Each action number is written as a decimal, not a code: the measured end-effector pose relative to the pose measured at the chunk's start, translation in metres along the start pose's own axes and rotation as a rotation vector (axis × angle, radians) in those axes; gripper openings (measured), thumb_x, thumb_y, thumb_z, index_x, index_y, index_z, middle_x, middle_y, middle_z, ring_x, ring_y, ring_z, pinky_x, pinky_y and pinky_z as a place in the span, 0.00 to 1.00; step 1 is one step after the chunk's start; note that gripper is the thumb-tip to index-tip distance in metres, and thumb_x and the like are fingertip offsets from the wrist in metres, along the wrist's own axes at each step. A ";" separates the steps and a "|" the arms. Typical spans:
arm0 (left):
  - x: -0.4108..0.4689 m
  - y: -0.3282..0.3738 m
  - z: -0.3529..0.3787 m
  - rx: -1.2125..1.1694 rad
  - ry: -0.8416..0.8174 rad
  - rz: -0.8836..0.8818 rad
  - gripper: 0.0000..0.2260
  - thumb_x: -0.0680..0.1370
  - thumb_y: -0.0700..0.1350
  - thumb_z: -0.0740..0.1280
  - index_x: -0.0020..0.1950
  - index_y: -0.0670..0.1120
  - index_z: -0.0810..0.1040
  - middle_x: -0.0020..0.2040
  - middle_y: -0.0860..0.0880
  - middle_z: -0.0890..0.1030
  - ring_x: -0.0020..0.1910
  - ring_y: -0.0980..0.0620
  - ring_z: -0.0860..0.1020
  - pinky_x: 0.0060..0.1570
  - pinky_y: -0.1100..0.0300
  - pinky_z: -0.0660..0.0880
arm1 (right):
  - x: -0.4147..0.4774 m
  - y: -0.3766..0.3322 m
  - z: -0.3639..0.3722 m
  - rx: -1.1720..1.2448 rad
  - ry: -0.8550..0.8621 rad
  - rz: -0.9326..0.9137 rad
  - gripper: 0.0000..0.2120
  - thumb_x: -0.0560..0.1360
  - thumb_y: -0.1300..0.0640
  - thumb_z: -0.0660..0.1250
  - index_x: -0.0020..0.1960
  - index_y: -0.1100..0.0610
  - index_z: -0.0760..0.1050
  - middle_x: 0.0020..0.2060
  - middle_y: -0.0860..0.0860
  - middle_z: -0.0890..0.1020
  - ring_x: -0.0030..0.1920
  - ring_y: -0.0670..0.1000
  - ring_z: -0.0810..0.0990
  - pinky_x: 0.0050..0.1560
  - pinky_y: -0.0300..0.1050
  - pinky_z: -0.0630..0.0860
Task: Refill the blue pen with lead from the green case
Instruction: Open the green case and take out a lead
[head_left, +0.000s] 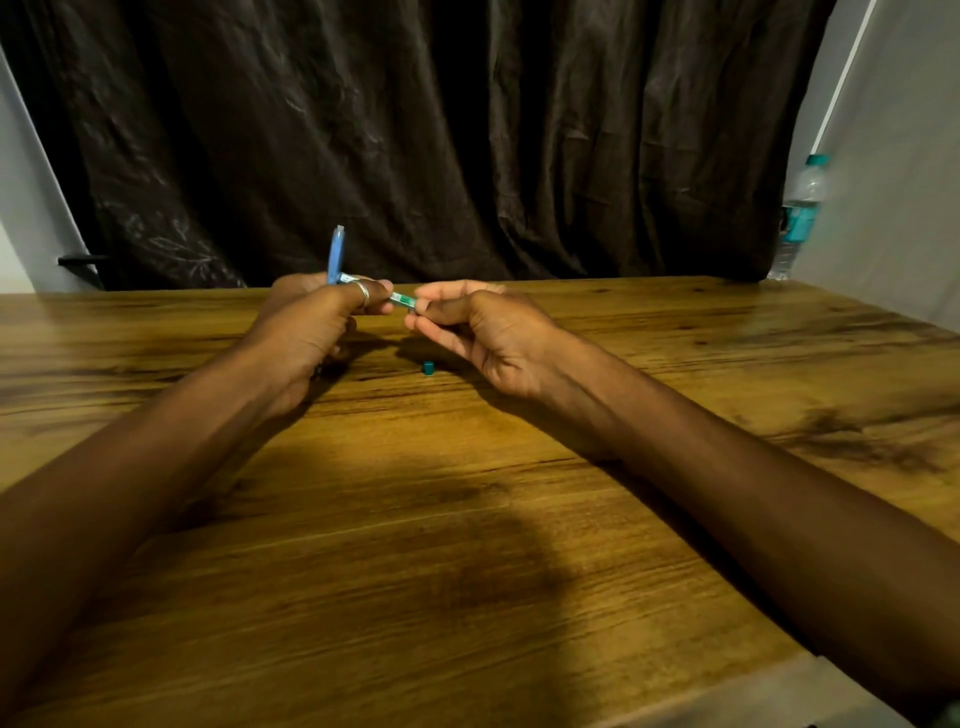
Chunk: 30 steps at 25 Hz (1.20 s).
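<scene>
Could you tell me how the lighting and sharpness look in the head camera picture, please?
Head view: dim, warm light; the forearms cast broad soft shadows on the wooden table. The dark curtain loses detail in its folds. The blue pen in the left hand and the green case look slightly soft. Wide-angle lens bends the table edges.

Dim, warm indoor light falls from above and ahead, leaving a broad soft shadow across the near surface (467, 519) and darker patches under both forearms. The curtain (415, 130) is nearly black. Edges bow with wide-angle distortion; fine detail is soft.
</scene>
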<state>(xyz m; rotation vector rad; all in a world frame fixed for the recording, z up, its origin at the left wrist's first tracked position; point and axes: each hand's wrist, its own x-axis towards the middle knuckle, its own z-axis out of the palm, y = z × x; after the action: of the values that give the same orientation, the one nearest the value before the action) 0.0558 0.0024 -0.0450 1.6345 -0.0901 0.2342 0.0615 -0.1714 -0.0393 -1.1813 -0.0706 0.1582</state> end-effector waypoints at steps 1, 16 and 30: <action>0.000 0.000 0.000 -0.007 -0.006 -0.002 0.06 0.74 0.49 0.74 0.44 0.47 0.85 0.29 0.56 0.81 0.23 0.62 0.71 0.26 0.64 0.64 | 0.000 0.000 0.000 0.004 0.002 -0.002 0.09 0.75 0.76 0.64 0.46 0.65 0.81 0.43 0.61 0.85 0.39 0.53 0.87 0.40 0.39 0.84; -0.005 0.008 -0.001 0.115 -0.063 0.016 0.05 0.72 0.42 0.78 0.46 0.46 0.85 0.33 0.53 0.86 0.32 0.60 0.83 0.28 0.68 0.74 | 0.003 -0.002 0.000 -0.165 0.060 -0.066 0.07 0.74 0.74 0.68 0.42 0.64 0.80 0.41 0.61 0.84 0.39 0.53 0.86 0.39 0.41 0.84; -0.003 0.007 -0.006 0.313 -0.130 -0.026 0.04 0.76 0.44 0.76 0.49 0.46 0.88 0.46 0.49 0.89 0.52 0.52 0.85 0.48 0.62 0.79 | 0.000 -0.011 -0.007 -0.404 0.079 -0.130 0.07 0.75 0.72 0.66 0.46 0.61 0.77 0.38 0.58 0.83 0.35 0.51 0.84 0.42 0.43 0.83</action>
<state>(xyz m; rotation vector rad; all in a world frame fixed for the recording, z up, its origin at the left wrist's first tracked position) 0.0510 0.0080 -0.0387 1.9606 -0.1364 0.1257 0.0633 -0.1813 -0.0320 -1.5797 -0.1133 -0.0206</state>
